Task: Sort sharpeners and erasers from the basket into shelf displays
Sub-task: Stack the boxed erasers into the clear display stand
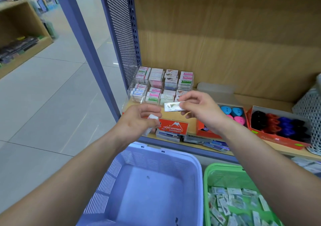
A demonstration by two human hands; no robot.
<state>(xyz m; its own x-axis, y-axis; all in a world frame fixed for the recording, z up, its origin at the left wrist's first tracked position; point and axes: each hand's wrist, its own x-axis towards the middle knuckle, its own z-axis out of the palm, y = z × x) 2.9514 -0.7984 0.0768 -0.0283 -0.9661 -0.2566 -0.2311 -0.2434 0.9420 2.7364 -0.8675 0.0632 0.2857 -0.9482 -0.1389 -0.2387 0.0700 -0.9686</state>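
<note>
My right hand (203,111) pinches a flat wrapped eraser (172,106) by its right end, in front of the clear acrylic eraser display (161,84) on the shelf. My left hand (139,119) curls round several white erasers (152,117) just left of it. Below, a purple basket (196,170) holds almost nothing, and a green basket (224,173) is full of several wrapped erasers (236,206). Red boxes hold blue and pink sharpeners (234,114) and dark sharpeners (278,125).
A red "Hard Eraser" box (173,126) sits at the shelf's front edge, with packets lying beside it. A white mesh bin (312,114) stands at the far right. A perforated metal side panel (121,34) bounds the shelf on the left; tiled aisle floor lies beyond.
</note>
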